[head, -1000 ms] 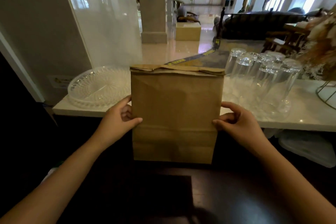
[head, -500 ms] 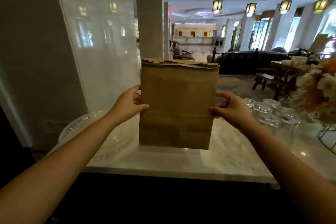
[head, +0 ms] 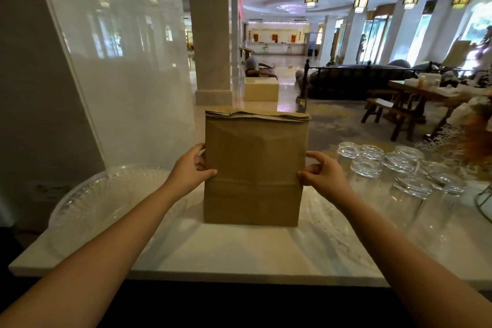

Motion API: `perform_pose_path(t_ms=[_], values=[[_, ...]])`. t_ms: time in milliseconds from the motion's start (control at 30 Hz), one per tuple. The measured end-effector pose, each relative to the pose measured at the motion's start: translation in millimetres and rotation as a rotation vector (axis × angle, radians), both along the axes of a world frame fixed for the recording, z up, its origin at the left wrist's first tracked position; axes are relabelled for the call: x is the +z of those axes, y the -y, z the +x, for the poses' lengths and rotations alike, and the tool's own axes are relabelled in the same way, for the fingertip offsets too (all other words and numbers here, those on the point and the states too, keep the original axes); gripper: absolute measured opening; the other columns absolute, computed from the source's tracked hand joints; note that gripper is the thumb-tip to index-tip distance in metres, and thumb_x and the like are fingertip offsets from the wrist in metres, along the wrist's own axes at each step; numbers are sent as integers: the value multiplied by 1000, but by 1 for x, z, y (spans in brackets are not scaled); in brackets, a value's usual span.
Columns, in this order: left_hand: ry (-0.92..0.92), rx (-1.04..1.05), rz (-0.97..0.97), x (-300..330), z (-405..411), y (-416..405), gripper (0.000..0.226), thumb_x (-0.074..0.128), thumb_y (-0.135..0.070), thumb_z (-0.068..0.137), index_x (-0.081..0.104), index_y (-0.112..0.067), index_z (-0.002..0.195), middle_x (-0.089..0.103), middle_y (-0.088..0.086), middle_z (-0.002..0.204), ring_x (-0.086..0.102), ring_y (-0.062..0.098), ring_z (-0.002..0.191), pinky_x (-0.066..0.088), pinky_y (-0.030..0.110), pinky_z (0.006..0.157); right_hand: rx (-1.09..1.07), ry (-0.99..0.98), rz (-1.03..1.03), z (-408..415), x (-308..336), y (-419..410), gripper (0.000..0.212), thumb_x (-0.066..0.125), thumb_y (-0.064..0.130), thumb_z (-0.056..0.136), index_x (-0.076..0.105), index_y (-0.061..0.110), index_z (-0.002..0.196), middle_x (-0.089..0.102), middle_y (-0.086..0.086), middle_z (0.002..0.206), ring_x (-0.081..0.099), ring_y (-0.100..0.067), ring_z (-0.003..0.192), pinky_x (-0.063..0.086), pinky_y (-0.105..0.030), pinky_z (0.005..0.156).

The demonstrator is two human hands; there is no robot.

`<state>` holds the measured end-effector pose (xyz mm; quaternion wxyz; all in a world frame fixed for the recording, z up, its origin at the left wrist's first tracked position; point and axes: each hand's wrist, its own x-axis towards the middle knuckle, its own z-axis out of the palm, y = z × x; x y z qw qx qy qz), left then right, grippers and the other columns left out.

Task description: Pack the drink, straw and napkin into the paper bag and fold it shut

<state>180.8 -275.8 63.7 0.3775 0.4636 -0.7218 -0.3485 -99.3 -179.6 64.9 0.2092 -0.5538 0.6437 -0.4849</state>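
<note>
The brown paper bag (head: 254, 168) stands upright on the white marble counter (head: 239, 253), its top folded over flat. My left hand (head: 190, 169) grips the bag's left edge with the thumb across the front. My right hand (head: 323, 174) pinches the right edge at about the same height. The drink, straw and napkin are not visible; the folded bag hides whatever is inside.
A large clear glass dish (head: 106, 200) lies on the counter left of the bag. Several upturned drinking glasses (head: 399, 176) stand to the right, with a flower arrangement (head: 476, 136) beyond them. A frosted glass panel (head: 119, 61) rises at the left.
The bag was lifted from the lower dark surface up onto the white counter, held in the air half a second ago, and now its base rests on the counter. Both hands kept their grip.
</note>
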Motion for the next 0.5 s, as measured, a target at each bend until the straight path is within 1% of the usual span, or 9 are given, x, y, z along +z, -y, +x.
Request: perform_pose_path(t_ms=[67, 100, 167, 267, 333, 400, 467, 500], values=[[-18, -4, 10, -3, 0, 3, 71, 69, -12, 79, 32, -17, 139, 62, 16, 120, 62, 25, 102, 50, 35, 89, 7, 21, -15, 0, -4, 1, 47, 63, -4, 80, 51, 10, 122, 65, -13, 70, 63, -20, 64, 56, -16, 52], [-23, -7, 11, -3, 0, 3, 71, 69, -12, 79, 32, -17, 139, 61, 15, 122, 61, 23, 101, 49, 33, 86, 7, 28, -19, 0, -5, 1, 47, 63, -5, 80, 51, 10, 123, 65, -12, 70, 63, -19, 64, 56, -15, 52], [-24, -11, 6, -3, -1, 5, 71, 69, -12, 79, 32, -18, 139, 60, 14, 124, 60, 21, 100, 48, 30, 83, 7, 30, -17, 0, -5, 0, 48, 62, -3, 81, 49, 12, 125, 67, -15, 75, 64, -19, 66, 56, -16, 52], [-31, 1, 15, -3, -1, 3, 69, 69, -11, 79, 33, -18, 138, 59, 14, 125, 59, 19, 98, 49, 26, 79, 14, 31, 5, 0, -4, -1, 50, 62, -1, 81, 47, 13, 127, 68, -15, 78, 65, -19, 69, 56, -19, 54], [-23, 6, 14, -4, -1, 0, 67, 68, -11, 80, 34, -19, 137, 59, 14, 124, 59, 19, 95, 49, 22, 74, 29, 32, 26, 0, -2, -3, 51, 62, -1, 82, 45, 13, 128, 69, -22, 85, 65, -21, 71, 55, -21, 55], [16, 21, 18, 0, -1, -5, 67, 68, -14, 80, 34, -19, 137, 59, 15, 125, 59, 21, 95, 50, 24, 73, 24, -1, 54, 1, 3, -5, 52, 63, 0, 81, 44, 13, 128, 69, -24, 90, 66, -24, 75, 55, -23, 56], [61, 43, 27, 9, 2, -9, 69, 69, -19, 80, 32, -18, 139, 55, 15, 129, 58, 26, 104, 51, 34, 82, 4, -66, 61, 1, 13, -7, 51, 66, 4, 80, 47, 14, 126, 70, -15, 84, 67, -23, 74, 56, -27, 57], [92, 78, 28, 13, 3, -11, 71, 68, -23, 80, 31, -18, 140, 54, 14, 131, 57, 28, 110, 50, 38, 87, -29, -101, 44, 2, 18, -8, 48, 67, 6, 79, 49, 14, 123, 69, -8, 80, 67, -22, 74, 57, -31, 60]])
